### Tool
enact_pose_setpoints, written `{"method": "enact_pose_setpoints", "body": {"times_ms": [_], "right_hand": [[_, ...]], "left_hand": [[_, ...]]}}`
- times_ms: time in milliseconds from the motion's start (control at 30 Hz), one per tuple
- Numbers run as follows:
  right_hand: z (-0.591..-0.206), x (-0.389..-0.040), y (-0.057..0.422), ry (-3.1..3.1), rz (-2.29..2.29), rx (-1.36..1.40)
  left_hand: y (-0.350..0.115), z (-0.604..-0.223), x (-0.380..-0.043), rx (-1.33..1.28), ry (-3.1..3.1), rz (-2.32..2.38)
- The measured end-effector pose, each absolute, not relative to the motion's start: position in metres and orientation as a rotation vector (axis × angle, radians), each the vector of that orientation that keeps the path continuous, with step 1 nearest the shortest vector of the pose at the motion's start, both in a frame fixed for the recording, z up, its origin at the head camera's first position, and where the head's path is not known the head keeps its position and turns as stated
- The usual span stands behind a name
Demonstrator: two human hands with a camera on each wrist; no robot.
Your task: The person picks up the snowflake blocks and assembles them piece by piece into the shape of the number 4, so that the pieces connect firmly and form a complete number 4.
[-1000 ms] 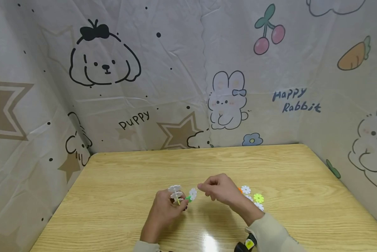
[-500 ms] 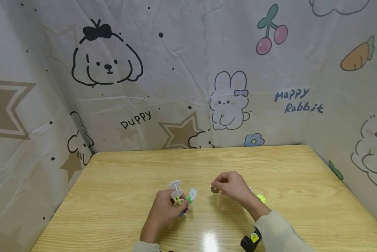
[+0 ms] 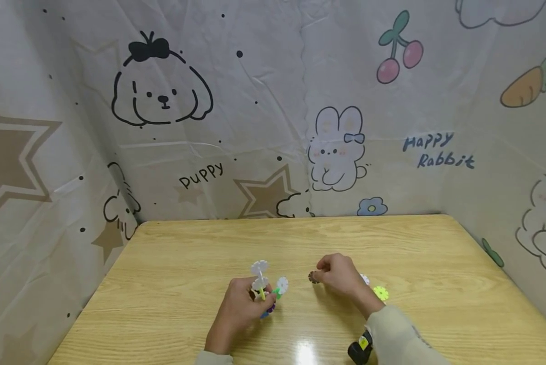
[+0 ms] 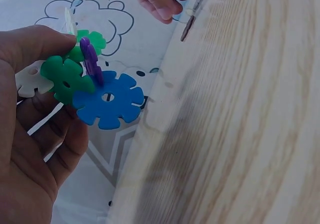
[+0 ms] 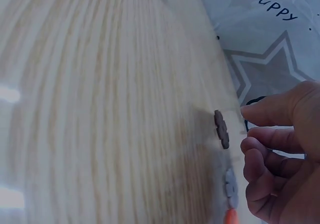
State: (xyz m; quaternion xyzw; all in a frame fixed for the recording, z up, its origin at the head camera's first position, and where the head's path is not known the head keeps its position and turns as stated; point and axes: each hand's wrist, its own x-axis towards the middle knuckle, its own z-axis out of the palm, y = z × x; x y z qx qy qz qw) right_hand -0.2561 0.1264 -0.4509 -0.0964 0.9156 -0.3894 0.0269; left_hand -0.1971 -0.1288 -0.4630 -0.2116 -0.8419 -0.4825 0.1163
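My left hand (image 3: 243,306) grips a cluster of joined snowflake discs. In the left wrist view the cluster shows a blue disc (image 4: 108,99), a purple disc (image 4: 90,61), a dark green disc (image 4: 65,78) and a lighter green one; white discs (image 3: 260,267) stand up from it in the head view. Over the table, my right hand (image 3: 341,274) hovers with thumb and fingers loosely bent and apart, nothing between them. A brown disc (image 5: 221,129) lies flat on the table just off its fingertips. The palm of the left hand hides part of the cluster.
Behind my right wrist lie loose discs, among them a yellow-green disc (image 3: 380,293), a white disc (image 5: 231,188) and an orange disc (image 5: 231,216). A wooden table (image 3: 186,253) carries everything. Printed cloth (image 3: 254,76) hangs along its back and sides.
My right hand has drawn back to the right from near the left hand, and the brown disc has come into sight by its fingertips. The left hand keeps its hold on the cluster, tilting it slightly.
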Motion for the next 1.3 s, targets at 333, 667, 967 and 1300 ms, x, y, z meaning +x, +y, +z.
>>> {"method": "enact_pose_setpoints", "body": {"times_ms": [333, 667, 967, 1300], "right_hand": [[-0.462, -0.264, 0.123, 2.861, -1.034, -0.280], [-0.461, -0.267, 0.120, 2.873, -0.938, -0.271], [-0.460, -0.268, 0.122, 2.858, -0.972, -0.255], [-0.455, -0.265, 0.127, 2.819, -0.997, -0.359]], "left_hand": [[-0.128, -0.463, -0.197, -0.625, -2.471, -1.404], [-0.129, -0.462, -0.196, -0.618, -2.501, -1.386], [-0.128, -0.462, -0.195, -0.628, -2.498, -1.396], [-0.128, -0.463, -0.196, -0.645, -2.520, -1.404]]}}
